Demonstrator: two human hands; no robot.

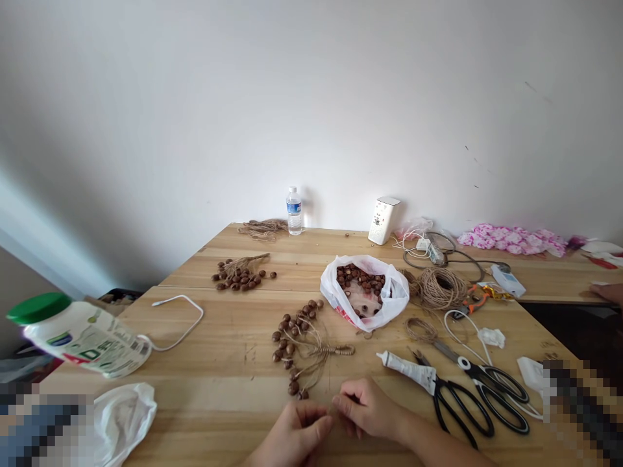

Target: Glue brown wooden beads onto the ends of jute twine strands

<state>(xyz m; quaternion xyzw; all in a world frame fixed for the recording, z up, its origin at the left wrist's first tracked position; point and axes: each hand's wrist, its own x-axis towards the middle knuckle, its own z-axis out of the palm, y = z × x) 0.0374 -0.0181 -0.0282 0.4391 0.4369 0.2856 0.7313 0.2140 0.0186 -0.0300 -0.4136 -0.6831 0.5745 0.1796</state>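
Observation:
Close together at the front of the table are my left hand [294, 431] and my right hand [367, 408]. Both have their fingers closed in a pinch; whatever they hold, if anything, is too small or hidden to make out. Just beyond them lies a bunch of thin cords with brown nut-like beads [288, 334] fanned out to the left and a knotted loop [338, 350] on the right. A second such bunch [242, 275] rests farther back on the left. An open white plastic bag [331, 298] contains many loose brown beads [360, 279].
To the right are scissors [479, 376], a second black-handled pair [460, 405], a white glue tube [407, 371] and coiled twine [442, 288]. A green-capped jar [92, 340] stands tilted at left. A water bottle [294, 213] is at the back. Another person's hand [608, 292] shows at right.

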